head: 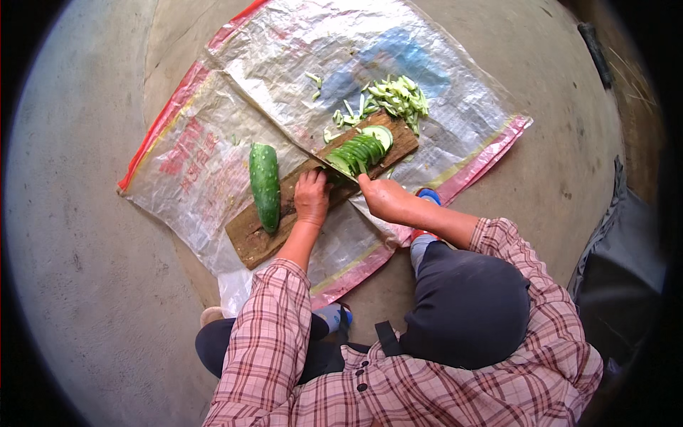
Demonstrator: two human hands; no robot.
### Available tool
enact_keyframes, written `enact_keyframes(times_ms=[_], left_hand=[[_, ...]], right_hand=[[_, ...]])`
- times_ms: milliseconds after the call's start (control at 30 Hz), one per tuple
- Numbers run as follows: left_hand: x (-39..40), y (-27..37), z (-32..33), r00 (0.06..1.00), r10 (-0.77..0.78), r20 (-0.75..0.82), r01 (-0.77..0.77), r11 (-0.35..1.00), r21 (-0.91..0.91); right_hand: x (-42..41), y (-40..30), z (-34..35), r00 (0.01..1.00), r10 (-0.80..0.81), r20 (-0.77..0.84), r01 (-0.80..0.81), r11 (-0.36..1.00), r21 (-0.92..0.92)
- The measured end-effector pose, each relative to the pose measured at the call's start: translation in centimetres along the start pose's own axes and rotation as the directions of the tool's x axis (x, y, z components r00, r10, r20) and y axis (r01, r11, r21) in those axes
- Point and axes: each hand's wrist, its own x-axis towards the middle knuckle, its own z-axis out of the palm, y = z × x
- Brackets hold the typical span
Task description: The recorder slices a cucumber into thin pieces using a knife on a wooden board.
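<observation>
My right hand (pixel 385 200) grips the handle of a kitchen knife (pixel 339 172), whose thin blade crosses a wooden cutting board (pixel 248 243). On the blade's left, my left hand (pixel 312 198) holds down a green cucumber piece (pixel 335 179), mostly hidden by fingers and blade. Right of the blade, cucumber slices (pixel 358 151) lean over one another in a row, with a pale round one at the far end. A large cucumber (pixel 264 187) with pale specks rests partly across the board's left end.
Beneath the board, a woven plastic sack (pixel 213 155) with printed writing is spread on the concrete floor (pixel 96 224). Cut cucumber strips (pixel 403 97) are heaped beyond the board's far end, with loose strips (pixel 315 81) nearby. My feet and knees are close to the sack's near edge.
</observation>
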Motion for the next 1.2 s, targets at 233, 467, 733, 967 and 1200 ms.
enact_keyframes(times_ms=[233, 467, 733, 967, 1200], left_hand=[[0.1, 0.2, 0.2, 1.0, 0.008, 0.003, -0.008, 1.0, -0.006], [-0.8, -0.2, 0.0, 0.998, -0.053, -0.021, 0.05, 0.991, -0.121], [-0.8, -0.5, -0.1, 0.998, -0.059, 0.029, 0.06, 0.997, -0.047], [-1.0, -0.5, 0.4, 0.992, -0.127, 0.025, 0.128, 0.991, -0.033], [-0.9, -0.3, 0.4, 0.999, -0.052, -0.004, 0.051, 0.992, -0.119]], right_hand=[[2.8, 1.9, 3.9, 0.998, 0.029, -0.051, -0.031, 0.999, -0.029], [4.4, 4.8, 2.6, 0.996, 0.01, -0.087, 0.008, 0.979, 0.203], [1.1, 0.2, 0.3, 0.998, -0.046, -0.037, 0.047, 0.998, 0.041], [0.8, -0.5, 2.2, 0.997, 0.032, 0.065, -0.027, 0.997, -0.07], [5.4, 4.1, 5.6, 0.993, 0.016, -0.115, -0.014, 1.0, 0.016]])
